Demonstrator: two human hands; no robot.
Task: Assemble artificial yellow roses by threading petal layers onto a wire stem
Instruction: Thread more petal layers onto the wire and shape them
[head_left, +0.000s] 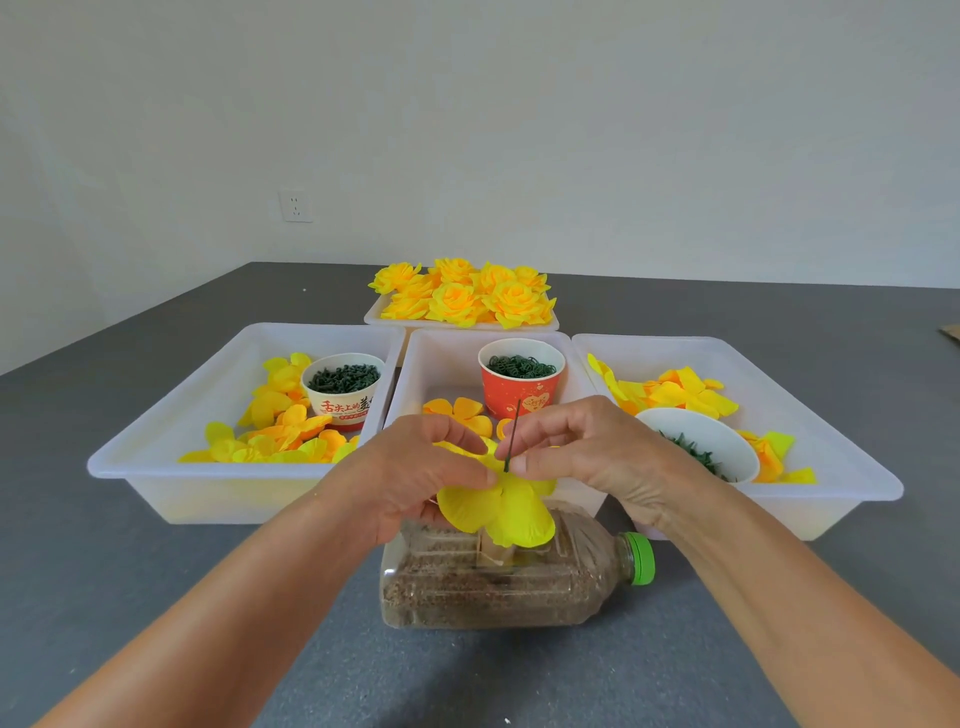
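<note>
A thin dark green wire stem (514, 431) stands upright through the middle of a yellow petal layer (511, 512). My left hand (415, 473) pinches the petal layer just left of the wire. My right hand (587, 452) pinches it on the right side, fingertips against the wire. Both hands hover above a plastic bottle (498, 582) lying on its side, filled with brown grains and closed with a green cap. What sits under the petals is hidden.
Three white bins stand behind the hands: the left bin (156, 447) with petals and a cup of green parts (344, 387), the middle bin (441, 364) with a red cup (521, 376), the right bin (831, 467) with petals and a white bowl (696, 441). A far tray holds finished roses (462, 299).
</note>
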